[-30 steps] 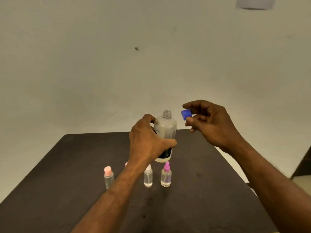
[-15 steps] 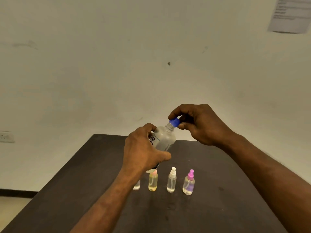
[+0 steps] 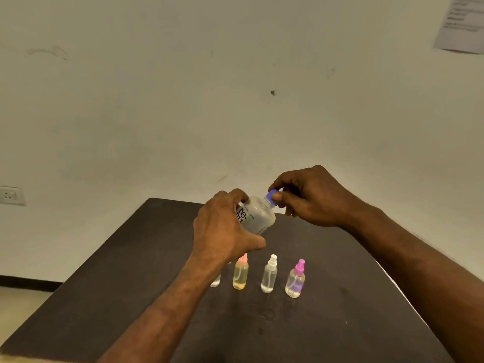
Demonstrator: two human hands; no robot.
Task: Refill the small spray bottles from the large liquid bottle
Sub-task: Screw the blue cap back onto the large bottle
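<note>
1. The left hand [image 3: 225, 231] wraps the body of the large bottle [image 3: 258, 217] and holds it in the air above the middle of the worktop [image 3: 110, 284]; its long axis leans up and to the right, neck toward the right hand [image 3: 311, 197].
2. The right hand pinches the blue cap [image 3: 271, 197] between thumb and fingertips; the cap sits on the bottle's neck, so the right hand is the nearer to the closure; whether the cap goes on or comes off cannot be told from here.
3. Below the bottle a row of small spray bottles stands upright: a yellow-tinted one [image 3: 240, 273], a clear one with a white top [image 3: 269, 275], one with a pink top [image 3: 295, 280]; a fourth [image 3: 215, 282] is mostly hidden behind the left wrist.
4. All visible sprayer heads are fitted; pouring would likely need them off first, and the left forearm crosses above the row's left end.
</note>
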